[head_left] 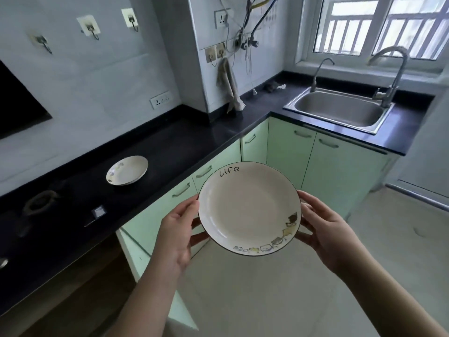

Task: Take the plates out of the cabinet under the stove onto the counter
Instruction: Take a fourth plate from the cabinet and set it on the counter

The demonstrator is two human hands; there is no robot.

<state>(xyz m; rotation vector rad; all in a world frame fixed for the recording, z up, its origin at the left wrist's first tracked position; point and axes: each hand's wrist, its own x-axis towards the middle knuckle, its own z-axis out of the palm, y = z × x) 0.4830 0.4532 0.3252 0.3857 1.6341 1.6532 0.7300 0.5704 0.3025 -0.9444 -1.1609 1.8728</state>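
Note:
I hold a white plate (247, 207) with a dark rim, the word "life" and small drawings, in front of me above the floor, right of the counter edge. My left hand (178, 233) grips its left rim and my right hand (326, 229) grips its right rim. Another white plate (127, 170), which looks like a stack of two, rests on the black counter (175, 147). An open pale green cabinet door (143, 259) stands below the counter at the lower left; the cabinet's inside is dark.
A black stove (38, 205) is set into the counter at the left. A steel sink (340, 109) with two taps sits in the far right corner under a window. A cloth (229, 86) hangs from a wall hook. Pale green cabinets line the counter front.

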